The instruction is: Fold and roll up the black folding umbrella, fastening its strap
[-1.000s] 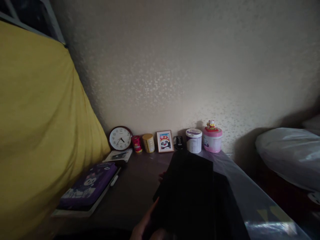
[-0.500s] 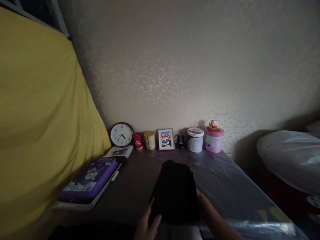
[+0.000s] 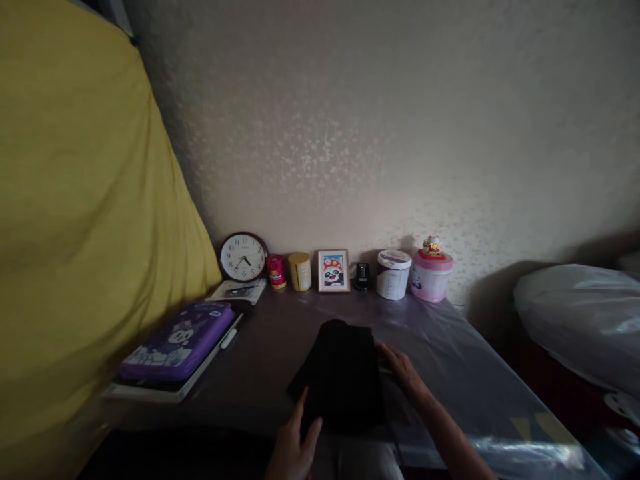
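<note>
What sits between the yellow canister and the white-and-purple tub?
The framed panda picture and, to its right, a small black object, in the head view.

cannot make out folds in the black bundle point(image 3: 340, 380), nor read the white tub point(image 3: 393, 283). cannot follow the left hand point(image 3: 294, 447) past the bottom edge, nor see curtain point(image 3: 100, 200) or bag point(image 3: 575, 320) whole, cropped sideways.
</note>
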The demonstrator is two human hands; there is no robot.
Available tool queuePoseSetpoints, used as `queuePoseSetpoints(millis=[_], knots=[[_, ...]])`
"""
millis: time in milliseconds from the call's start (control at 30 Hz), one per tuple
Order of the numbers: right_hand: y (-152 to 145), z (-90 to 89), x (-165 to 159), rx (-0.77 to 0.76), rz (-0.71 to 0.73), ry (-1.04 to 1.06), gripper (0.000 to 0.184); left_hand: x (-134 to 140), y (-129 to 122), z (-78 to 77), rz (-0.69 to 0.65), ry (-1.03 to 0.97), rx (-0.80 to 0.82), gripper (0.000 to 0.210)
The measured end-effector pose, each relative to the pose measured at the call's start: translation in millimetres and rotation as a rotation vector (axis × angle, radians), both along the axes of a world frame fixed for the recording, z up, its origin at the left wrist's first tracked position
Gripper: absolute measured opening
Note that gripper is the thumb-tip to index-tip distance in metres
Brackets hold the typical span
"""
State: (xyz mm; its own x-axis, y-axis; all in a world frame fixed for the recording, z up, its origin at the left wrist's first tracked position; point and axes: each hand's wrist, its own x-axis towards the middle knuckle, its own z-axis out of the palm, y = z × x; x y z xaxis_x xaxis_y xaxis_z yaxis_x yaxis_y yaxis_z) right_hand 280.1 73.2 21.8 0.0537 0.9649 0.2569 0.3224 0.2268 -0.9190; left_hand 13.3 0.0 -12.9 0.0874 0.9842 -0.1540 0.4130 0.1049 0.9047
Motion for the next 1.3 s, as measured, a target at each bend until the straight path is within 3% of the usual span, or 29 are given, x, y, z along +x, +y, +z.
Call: queuePoseSetpoints(millis=[133, 267, 400, 600, 767, 900, 1067, 1300], knots=[[-8, 13.9, 9, 0.105, -0.139, -0.134, 0.033, 6, -2, 1.0, -0.01, -0.041, -0.08, 0.07], [-23, 28.8, 5, 0.266, -0.053, -0.432, 0.026, 9, -2, 3.1, -0.02, -0.033, -0.094, 0.072], [-30, 35.5, -6, 0.292, 0.014, -0.587, 0.029, 8, -3, 7.3, -0.029, -0.021, -0.092, 0.075], [-23, 35.3, -16, 0.295, 0.111, -0.592, 0.026, 6, -3, 7.5, -0.052, 0.014, -0.06, 0.071], [-6, 38.9, -30, 0.293, 0.094, -0.523, 0.023, 5, -1, 7.2, -0.076, 0.134, 0.103, 0.062], [10, 42.1, -52, 0.352, 0.087, -0.487, 0.022, 7, 0, 8.0, -0.08, 0.223, 0.117, 0.06], [26, 37.2, -84, 0.437, 0.045, -0.512, 0.021, 6, -1, 10.7, -0.097, 0.243, 0.141, 0.06], [32, 15.5, -115, 0.439, -0.032, -0.717, 0.023, 9, -4, 21.4, -0.153, 0.354, 0.124, 0.061]])
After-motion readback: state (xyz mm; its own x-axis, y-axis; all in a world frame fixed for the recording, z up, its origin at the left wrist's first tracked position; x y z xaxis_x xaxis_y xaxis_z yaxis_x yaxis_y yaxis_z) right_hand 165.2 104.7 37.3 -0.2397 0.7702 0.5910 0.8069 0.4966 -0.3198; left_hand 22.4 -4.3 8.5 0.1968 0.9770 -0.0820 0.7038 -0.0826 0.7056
